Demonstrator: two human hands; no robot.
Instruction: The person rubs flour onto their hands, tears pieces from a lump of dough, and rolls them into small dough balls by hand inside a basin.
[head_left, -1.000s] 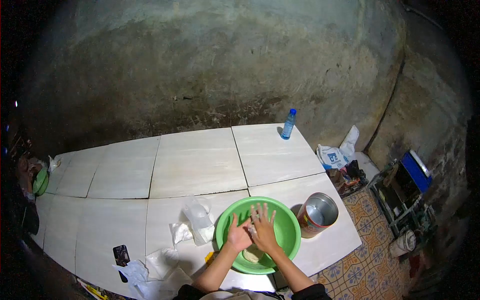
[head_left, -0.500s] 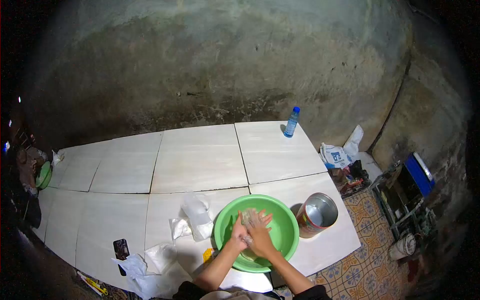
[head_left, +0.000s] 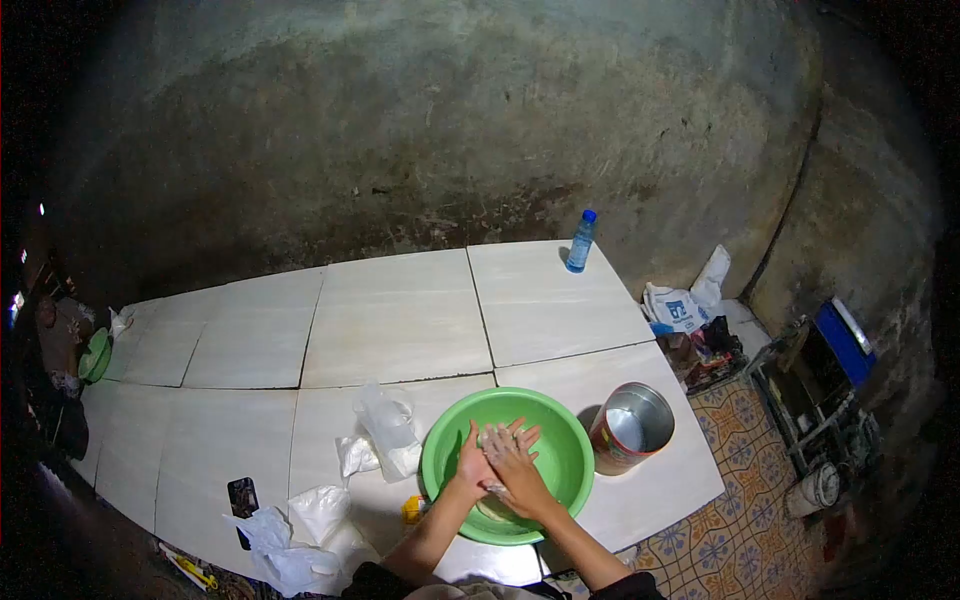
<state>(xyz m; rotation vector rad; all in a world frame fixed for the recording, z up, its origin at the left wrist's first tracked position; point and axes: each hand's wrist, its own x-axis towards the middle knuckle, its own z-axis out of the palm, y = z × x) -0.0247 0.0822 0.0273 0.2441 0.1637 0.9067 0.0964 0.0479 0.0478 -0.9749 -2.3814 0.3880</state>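
A green plastic basin [head_left: 436,430] stands near the table's front edge, with a pale mass that looks like dough [head_left: 494,509] low inside it. Over the basin, my left hand [head_left: 472,466] is open, its thumb apart and its fingers stretched out, partly hidden beneath the other hand. My right hand [head_left: 509,462] lies across it, palm against palm, with fingers extended and pale, sticky residue on them. Whether anything sits between the palms is hidden. Right of the basin stands a metal tin [head_left: 632,430], its inside silvery.
Plastic bags [head_left: 388,435] with white contents lie left of the basin, near a small yellow packet [head_left: 414,508]. A phone [head_left: 242,497] rests beside a crumpled bag [head_left: 280,550]. A water bottle [head_left: 581,242] stands at the back. A person [head_left: 62,335] is at far left.
My right hand has shifted slightly across my left palm, and its fingers lie flatter. The pale clump visible by the fingers before shows less now. The view has tilted slightly.
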